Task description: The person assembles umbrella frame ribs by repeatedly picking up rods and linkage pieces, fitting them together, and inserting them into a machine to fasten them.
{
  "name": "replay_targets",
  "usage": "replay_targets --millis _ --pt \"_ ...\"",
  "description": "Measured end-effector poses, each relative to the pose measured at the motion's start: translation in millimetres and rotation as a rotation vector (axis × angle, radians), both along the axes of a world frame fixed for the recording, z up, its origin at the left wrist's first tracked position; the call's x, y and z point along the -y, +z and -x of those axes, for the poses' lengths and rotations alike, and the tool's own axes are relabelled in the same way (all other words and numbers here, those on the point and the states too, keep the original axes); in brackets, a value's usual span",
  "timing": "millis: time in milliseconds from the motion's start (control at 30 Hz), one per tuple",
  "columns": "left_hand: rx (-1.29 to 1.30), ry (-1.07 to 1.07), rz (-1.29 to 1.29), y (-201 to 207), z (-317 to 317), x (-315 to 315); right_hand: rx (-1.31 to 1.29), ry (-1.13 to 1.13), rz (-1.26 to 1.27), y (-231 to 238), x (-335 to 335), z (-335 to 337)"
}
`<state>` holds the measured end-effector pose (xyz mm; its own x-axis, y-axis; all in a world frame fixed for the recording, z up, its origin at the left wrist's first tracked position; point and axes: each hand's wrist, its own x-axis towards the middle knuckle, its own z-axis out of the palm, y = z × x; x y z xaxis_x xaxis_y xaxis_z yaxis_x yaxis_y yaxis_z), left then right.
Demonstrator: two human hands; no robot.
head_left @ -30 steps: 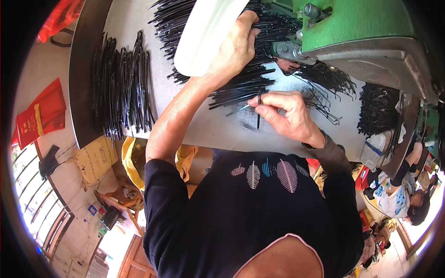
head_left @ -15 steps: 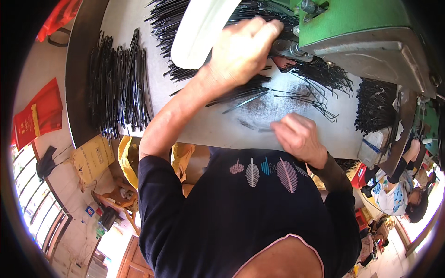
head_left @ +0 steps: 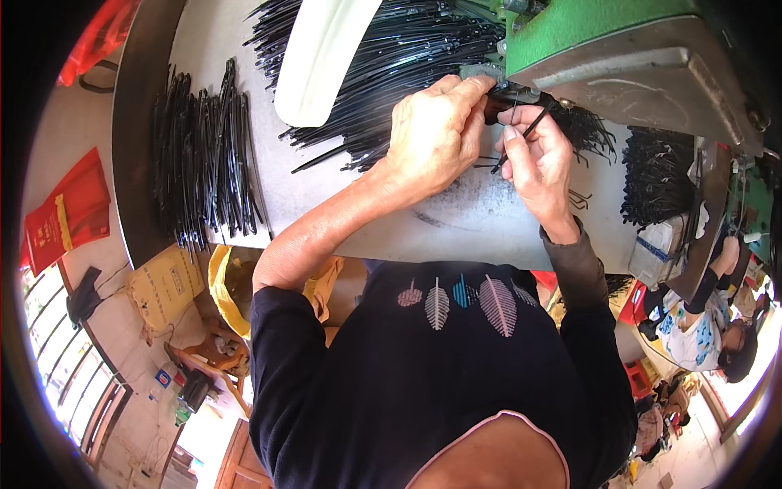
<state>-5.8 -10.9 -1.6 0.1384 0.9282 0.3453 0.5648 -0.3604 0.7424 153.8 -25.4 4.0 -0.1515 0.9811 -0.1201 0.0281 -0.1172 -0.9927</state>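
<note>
My right hand (head_left: 538, 163) pinches a thin black rod (head_left: 533, 124) between thumb and fingers, just below the working end of a green machine (head_left: 611, 49). Beside it, my left hand (head_left: 440, 134) has its fingers closed and bent over at the machine's metal jaw. What those fingers hold, if anything, is hidden. A large heap of glossy black rods (head_left: 391, 69) lies past my left hand. Shorter black rods with bent ends (head_left: 590, 134) are piled under the machine, partly behind my right hand.
Another bundle of black rods (head_left: 204, 163) lies at the table's left, and a dense stack (head_left: 658, 175) at its right. A white curved strip (head_left: 326, 65) overhangs the big heap. The metal table's (head_left: 366, 228) front edge runs before my body. Another person (head_left: 692, 342) sits far right.
My right hand has moved up from near the table's front edge to the machine and now shows a black rod. My left hand has shifted slightly down, staying by the machine.
</note>
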Motion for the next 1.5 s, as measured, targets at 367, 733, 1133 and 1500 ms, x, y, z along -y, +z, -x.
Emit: replay_targets --millis 367,733,1133,1500 --pt "0.012 -0.004 -0.014 0.1 0.6 -0.6 0.010 0.010 0.031 -0.8 -1.8 -4.7" --pt "-0.077 0.006 -0.067 2.4 -1.8 -7.4 -0.011 -0.006 0.048 0.2 -9.1 -8.4" --pt "-0.804 -0.036 -0.354 15.2 1.7 -2.3 -0.115 0.037 0.226 -4.7 -11.4 -15.0" --pt "0.580 -0.180 1.032 32.7 48.9 13.3 -0.537 0.085 0.245 -15.4 3.2 2.1"
